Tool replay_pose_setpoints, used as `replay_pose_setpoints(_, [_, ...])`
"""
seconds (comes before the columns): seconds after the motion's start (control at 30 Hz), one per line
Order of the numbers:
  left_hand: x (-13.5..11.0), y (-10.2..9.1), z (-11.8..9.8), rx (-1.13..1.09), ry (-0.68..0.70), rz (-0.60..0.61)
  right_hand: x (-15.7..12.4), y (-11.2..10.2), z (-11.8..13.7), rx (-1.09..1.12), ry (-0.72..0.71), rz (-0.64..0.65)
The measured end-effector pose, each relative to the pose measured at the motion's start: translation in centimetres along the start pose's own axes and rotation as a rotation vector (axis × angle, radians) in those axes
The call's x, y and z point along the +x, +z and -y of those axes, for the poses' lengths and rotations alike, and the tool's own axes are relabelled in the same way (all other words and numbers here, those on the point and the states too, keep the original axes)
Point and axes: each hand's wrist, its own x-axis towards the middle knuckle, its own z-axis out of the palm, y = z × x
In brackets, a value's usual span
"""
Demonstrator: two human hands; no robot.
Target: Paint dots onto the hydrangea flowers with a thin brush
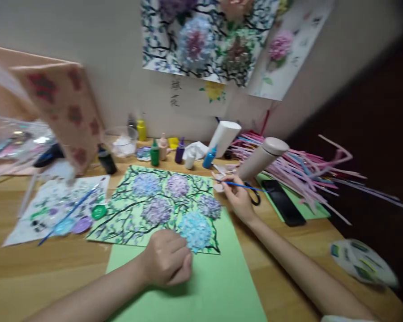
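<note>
My right hand (239,199) pinches a thin blue paintbrush (245,185), its tip pointing left over a small whitish piece beside the painting. Closed in a fist, my left hand (169,259) rests at the lower edge of the painting (117,226); whether anything is inside it is hidden. Black branches, green dabs and several puffy flowers cover that sheet. One flower, bright turquoise (195,230), lies just right of my left hand, and the others are purple or bluish. Underneath is a plain light green sheet (218,290).
Small paint bottles (155,153) line the back. At left, a stained paper (63,197) holds another blue brush (70,212) and round lids (82,224). To the right are a tumbler (263,158), black scissors (255,195), a phone (284,203) and pink pipe cleaners (309,165).
</note>
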Motion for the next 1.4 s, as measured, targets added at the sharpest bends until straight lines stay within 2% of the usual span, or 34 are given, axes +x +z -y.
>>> replay_pose_setpoints(0.07, [0.1,0.0,0.2,-0.029,-0.034,0.035,-0.9,-0.9,-1.8,-0.026,0.053,0.001])
replay_pose_setpoints(0.13, [0.2,0.0,0.3,-0.055,-0.046,0.058,-1.3,-1.2,-2.4,-0.019,0.068,-0.006])
replay_pose_setpoints(0.27, [0.4,0.1,0.3,-0.09,-0.078,0.076,-1.1,-1.4,-2.2,-0.041,0.026,0.043])
replay_pose_setpoints(0.4, [0.7,0.0,0.3,-0.112,-0.09,0.12,-1.0,-1.7,-2.1,-0.053,0.01,0.037])
replay_pose_setpoints(0.67, [0.6,-0.1,0.4,-0.126,-0.101,0.133,-1.0,-1.7,-2.3,-0.089,-0.03,0.089])
replay_pose_setpoints(1.2, [0.6,0.0,0.4,-0.135,-0.088,0.12,-0.9,-1.7,-2.5,-0.057,-0.036,0.08])
replay_pose_setpoints(1.4, [0.4,0.2,0.3,-0.14,-0.095,0.106,-1.1,-1.7,-2.4,-0.068,0.005,0.079])
